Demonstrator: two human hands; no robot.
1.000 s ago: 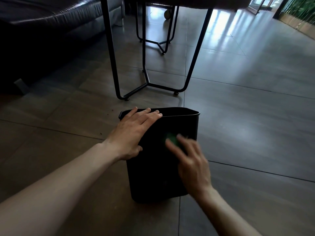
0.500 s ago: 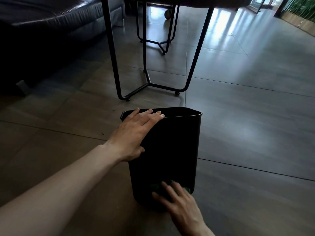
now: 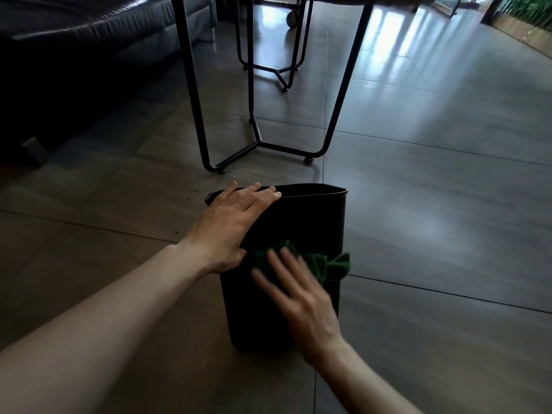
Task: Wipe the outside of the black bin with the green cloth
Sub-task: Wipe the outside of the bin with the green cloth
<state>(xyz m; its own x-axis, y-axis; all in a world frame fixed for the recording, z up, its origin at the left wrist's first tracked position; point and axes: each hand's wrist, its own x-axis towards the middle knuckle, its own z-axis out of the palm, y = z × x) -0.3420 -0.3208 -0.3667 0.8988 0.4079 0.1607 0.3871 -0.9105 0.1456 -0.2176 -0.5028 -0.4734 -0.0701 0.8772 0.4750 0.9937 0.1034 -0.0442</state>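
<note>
Head view: tall black plastic bin (image 3: 310, 222) stands upright on the brown tiled floor (image 3: 433, 222), just before the black metal table legs (image 3: 257, 144). Left hand (image 3: 228, 231) lies flat on its near-left rim, fingers straight and close together. Right hand (image 3: 301, 297), fingers spread, presses the crumpled green cloth (image 3: 325, 264) against the bin's near wall.
</note>
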